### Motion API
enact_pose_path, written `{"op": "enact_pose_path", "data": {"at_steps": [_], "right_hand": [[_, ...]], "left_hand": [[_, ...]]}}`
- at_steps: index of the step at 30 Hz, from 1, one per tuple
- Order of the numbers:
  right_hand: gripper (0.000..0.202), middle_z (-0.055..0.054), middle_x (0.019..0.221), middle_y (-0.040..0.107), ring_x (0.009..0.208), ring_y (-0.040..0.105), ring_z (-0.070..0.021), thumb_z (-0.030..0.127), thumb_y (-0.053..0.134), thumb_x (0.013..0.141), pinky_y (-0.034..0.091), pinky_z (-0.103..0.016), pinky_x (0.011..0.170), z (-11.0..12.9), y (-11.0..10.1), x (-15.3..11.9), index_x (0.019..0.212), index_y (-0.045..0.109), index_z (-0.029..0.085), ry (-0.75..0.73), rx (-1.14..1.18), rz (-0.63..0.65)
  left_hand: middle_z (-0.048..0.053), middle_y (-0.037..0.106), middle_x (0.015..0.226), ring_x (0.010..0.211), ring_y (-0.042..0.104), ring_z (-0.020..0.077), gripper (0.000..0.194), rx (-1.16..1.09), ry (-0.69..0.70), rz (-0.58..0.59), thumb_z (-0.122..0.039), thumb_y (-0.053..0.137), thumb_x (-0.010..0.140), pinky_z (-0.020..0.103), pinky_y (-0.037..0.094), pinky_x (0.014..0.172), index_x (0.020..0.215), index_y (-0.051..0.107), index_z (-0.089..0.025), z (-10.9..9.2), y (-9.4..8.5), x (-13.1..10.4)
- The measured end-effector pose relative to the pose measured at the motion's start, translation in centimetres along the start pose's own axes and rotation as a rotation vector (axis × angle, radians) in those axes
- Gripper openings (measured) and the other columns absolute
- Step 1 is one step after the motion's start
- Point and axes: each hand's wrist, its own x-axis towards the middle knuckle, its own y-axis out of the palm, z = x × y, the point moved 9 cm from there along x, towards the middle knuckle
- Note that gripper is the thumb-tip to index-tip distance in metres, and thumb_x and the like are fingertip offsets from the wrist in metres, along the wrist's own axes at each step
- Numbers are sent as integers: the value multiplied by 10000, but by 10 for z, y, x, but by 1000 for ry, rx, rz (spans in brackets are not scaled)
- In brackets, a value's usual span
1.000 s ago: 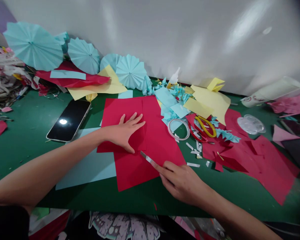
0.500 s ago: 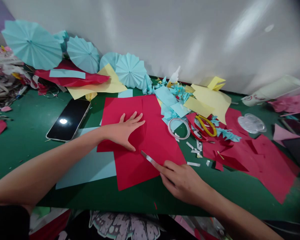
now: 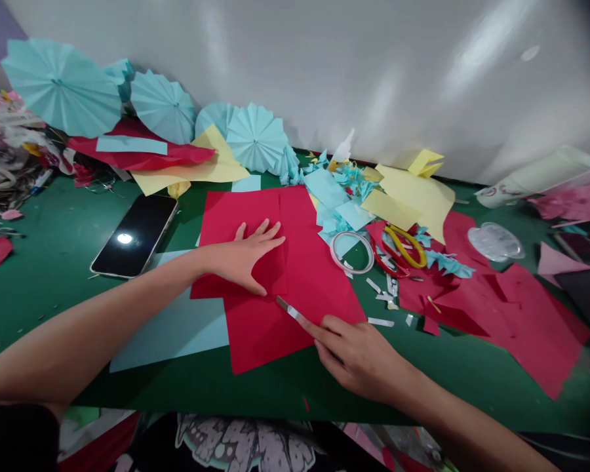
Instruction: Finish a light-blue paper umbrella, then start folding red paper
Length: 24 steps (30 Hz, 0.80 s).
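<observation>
A smaller red sheet of paper (image 3: 221, 216) lies on top of a larger red sheet (image 3: 275, 341). My left hand (image 3: 248, 259) rests on the smaller sheet with its fingers spread. In my right hand (image 3: 354, 351) is a utility knife (image 3: 289, 308), its blade tip on the larger sheet near the smaller one's lower edge, just right of my left thumb. Part of a light blue sheet (image 3: 187, 334) shows from beneath the red paper at the left.
A phone (image 3: 135, 236) lies at the left. Right of the red paper are a roll of tape (image 3: 351, 253), scissors (image 3: 406, 247) and paper scraps. Pleated blue paper rosettes (image 3: 255, 139) lean on the wall at the back. More red paper (image 3: 521, 321) spreads over the right side.
Hardly anything differs. Both hands and the knife hold the same place over the red paper.
</observation>
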Motion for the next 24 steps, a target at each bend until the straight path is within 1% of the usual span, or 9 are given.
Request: {"op": "enact_pose_path", "data": {"at_steps": [9, 16, 24], "right_hand": [[417, -29, 753, 552, 584, 498, -93, 179, 365, 875, 295, -239, 459, -1, 1, -1, 1280, 444, 125, 14, 17, -3], [417, -23, 753, 551, 575, 495, -89, 166, 380, 866, 286, -248, 453, -3, 0, 0, 1275, 447, 129, 27, 23, 0], [399, -20, 728, 559, 566, 499, -100, 181, 354, 874, 266, -256, 436, -5, -4, -1, 1252, 470, 131, 39, -11, -48]], "left_hand": [[77, -171, 1475, 1337, -174, 286, 1029, -6, -2, 3, -589, 572, 643, 552, -26, 1049, 1421, 10, -218, 0, 0, 0], [84, -164, 1476, 1340, -168, 288, 1026, 1, 7, -10, -580, 577, 646, 550, -34, 1049, 1422, 13, -217, 0, 0, 1], [72, -183, 1472, 1339, -179, 278, 1020, 9, -9, 9, -578, 568, 654, 550, -31, 1051, 1421, -2, -221, 0, 1, 0]]}}
